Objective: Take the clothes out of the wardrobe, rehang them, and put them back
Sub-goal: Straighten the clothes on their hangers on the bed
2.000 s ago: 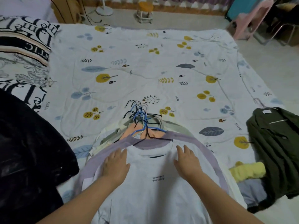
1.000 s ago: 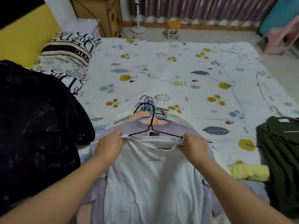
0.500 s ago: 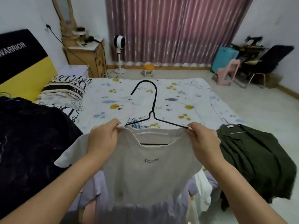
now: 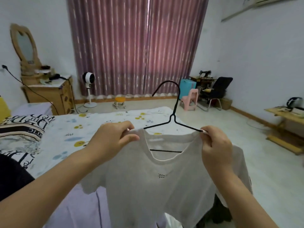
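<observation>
Holding the white T-shirt (image 4: pixel 164 176) up by its shoulders, the person has it lifted clear above the near edge of the bed (image 4: pixel 92 127), with the black wire hanger (image 4: pixel 172 119) threaded through the neck opening. The left hand (image 4: pixel 111 139) pinches the left shoulder seam between thumb and curled fingers (image 4: pixel 130 138); the right hand (image 4: pixel 213 145) pinches the right shoulder, right at the hanger's tip, its fingers curled round the cloth.

To do this step well, I judge that each shoulder seam should be drawn outward until it sits squarely on a hanger arm, with the collar centred under the hook. The wire is thin and the knit stretchy, so a gentle, even pull on both sides seems wise; a hard tug on one side could tip the hanger out of the neck. Once the shirt hangs level, one hand could shift to the hook for carrying it back to the wardrobe, which is not in view.

Counting: one T-shirt in hand, one hanger in it, two hands on it. A lilac garment (image 4: pixel 85 206) lies on the bed under the raised shirt; whether more lie there I cannot tell.
</observation>
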